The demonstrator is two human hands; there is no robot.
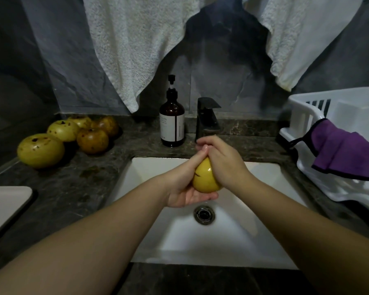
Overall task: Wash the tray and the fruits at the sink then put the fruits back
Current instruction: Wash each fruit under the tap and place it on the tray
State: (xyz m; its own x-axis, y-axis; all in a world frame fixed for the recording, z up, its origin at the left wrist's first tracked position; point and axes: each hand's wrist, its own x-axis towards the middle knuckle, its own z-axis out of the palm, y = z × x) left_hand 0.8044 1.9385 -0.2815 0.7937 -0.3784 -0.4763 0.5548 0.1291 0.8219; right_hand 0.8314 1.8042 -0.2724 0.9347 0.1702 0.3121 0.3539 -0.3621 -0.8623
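Over the white sink (pixel 264 241), under the black faucet (pixel 207 118), both hands hold a yellow fruit (pixel 206 179). My left hand (pixel 185 186) cups it from below and the left. My right hand (pixel 222 160) wraps over its top and right side. Several more yellow and brown spotted fruits (pixel 73 137) lie on the dark counter at the left. A white tray (pixel 4 207) shows partly at the left edge.
A brown soap pump bottle (pixel 172 122) stands left of the faucet. A white dish rack (pixel 337 150) with a purple cloth (pixel 347 152) sits on the right counter. White towels (pixel 132 45) hang above. The drain (pixel 204 214) lies below the hands.
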